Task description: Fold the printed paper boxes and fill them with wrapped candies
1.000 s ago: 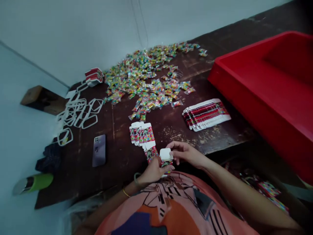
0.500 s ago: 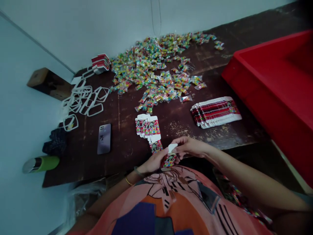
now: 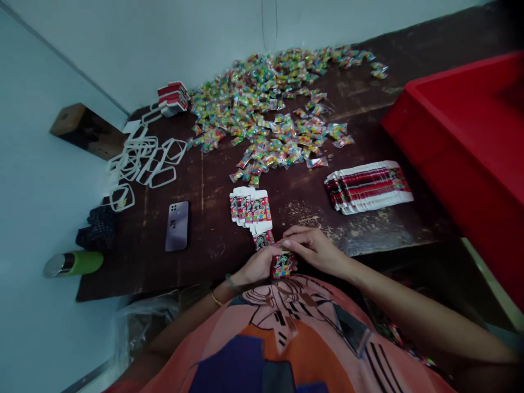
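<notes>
Close to my body, my left hand (image 3: 258, 265) grips a small red printed candy box (image 3: 282, 266) from its left side. My right hand (image 3: 314, 248) has its fingers closed over the top end of that box, and some of its fingertips sit behind the right edge. The white flap at the top is covered by my fingers. Just beyond, a single flat carton (image 3: 263, 239) lies by my left fingers, overlapped by a small fanned pile of flat cartons (image 3: 258, 209).
Wrapped candies (image 3: 262, 109) are heaped along the wall. A row of flat cartons (image 3: 368, 186) lies right, beside a big red tray (image 3: 446, 131). Leftward are a phone (image 3: 177, 226), white bands (image 3: 143, 158), a green bottle (image 3: 82, 263), a brown box (image 3: 88, 131) and stacked red-white packs (image 3: 173, 98).
The white flap that stood up at the box's top is now down under my right fingers. My right hand has shifted onto the top. The whole view has moved slightly.
</notes>
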`<state>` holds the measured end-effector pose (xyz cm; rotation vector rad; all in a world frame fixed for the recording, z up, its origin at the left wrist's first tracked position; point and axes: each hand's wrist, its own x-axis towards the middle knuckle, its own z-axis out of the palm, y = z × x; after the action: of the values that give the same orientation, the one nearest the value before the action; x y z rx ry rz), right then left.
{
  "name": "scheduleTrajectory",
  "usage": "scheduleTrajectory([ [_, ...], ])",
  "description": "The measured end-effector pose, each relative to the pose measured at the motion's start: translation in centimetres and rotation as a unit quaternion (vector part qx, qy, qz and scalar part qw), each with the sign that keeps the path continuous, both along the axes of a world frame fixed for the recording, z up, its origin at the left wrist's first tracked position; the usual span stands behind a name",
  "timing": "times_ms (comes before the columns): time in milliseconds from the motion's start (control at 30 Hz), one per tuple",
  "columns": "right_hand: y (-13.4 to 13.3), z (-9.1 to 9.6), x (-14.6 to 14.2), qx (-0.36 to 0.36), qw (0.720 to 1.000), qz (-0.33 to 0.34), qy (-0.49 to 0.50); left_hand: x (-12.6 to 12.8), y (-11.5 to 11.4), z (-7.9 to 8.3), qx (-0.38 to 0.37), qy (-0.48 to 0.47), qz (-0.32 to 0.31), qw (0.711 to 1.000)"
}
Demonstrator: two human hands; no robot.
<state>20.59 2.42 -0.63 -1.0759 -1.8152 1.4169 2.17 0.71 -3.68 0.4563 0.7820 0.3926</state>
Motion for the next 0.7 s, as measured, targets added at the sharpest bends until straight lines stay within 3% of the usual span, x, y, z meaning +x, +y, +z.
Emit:
scheduleTrajectory([
  [100,-0.2,-0.2,-0.4,-0.037,0.999,-0.008,0.009,0.1,0.2,0.2,-0.053,-0.046,0.036,0.997],
  [267,0.0,-0.9,-0.8,-0.117,0.992,-0.03,0.021,-0.3,-0.4,0.6,-0.041,-0.081,0.04,0.995],
  [433,-0.8,-0.7,-0.4,-0.046,0.999,0.006,0.008,-0.8,-0.9,0.2,-0.016,-0.086,0.038,0.995],
  [500,-1.1,-0.7,0.1,-0.048,0.999,-0.003,0.02,-0.8,-0.9,0.2,-0.01,-0.084,0.039,0.996],
  [600,-1.0,-0.9,0.5,-0.165,0.984,-0.024,0.068,-0.4,-0.6,0.6,-0.012,-0.075,0.017,0.997],
  [700,-0.2,-0.9,0.5,-0.28,0.954,0.0,0.106,-0.2,-0.4,0.5,-0.003,-0.036,0.008,0.999],
])
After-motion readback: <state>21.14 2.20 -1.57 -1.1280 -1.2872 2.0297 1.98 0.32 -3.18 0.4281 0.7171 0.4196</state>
